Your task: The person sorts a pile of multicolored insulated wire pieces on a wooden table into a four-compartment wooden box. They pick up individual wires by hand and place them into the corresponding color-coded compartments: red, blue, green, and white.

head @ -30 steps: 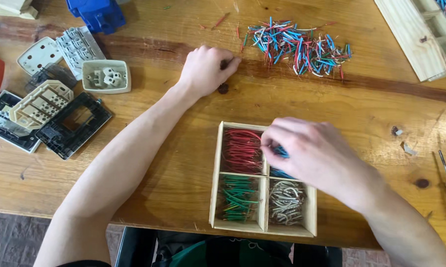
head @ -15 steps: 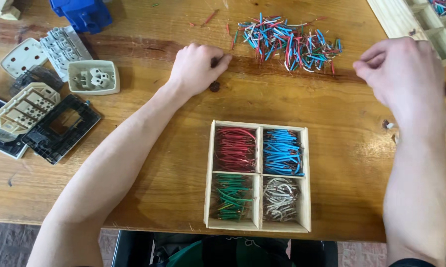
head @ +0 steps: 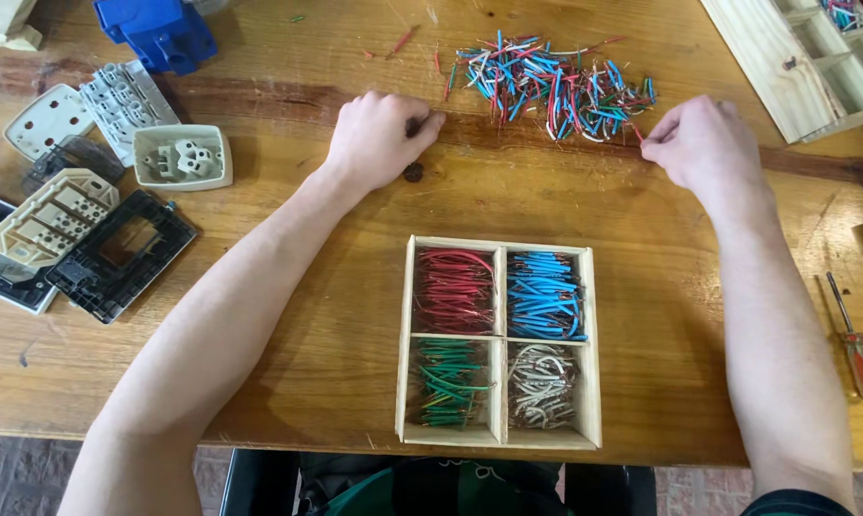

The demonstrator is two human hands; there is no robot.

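The right hand sits at the upper right of the frame, thumb and forefinger pinched together at the right edge of the loose wire pile; what they pinch is too small to make out. The left hand rests curled in a loose fist on the table, upper centre, just left of the pile; whether it holds anything cannot be told.

The pile is a tangle of short cut wires in red, blue, green and white, too many to count, spread along the top centre of the frame.

Below the hands, at lower centre, stands a wooden tray with four compartments: red wires upper left, blue upper right, green lower left, white lower right.

At the left edge lie several dismantled switch plates, beige, white and black, with one blue plastic part above them. One red-handled screwdriver lies at the right edge. A second wooden tray shows in the upper right corner.
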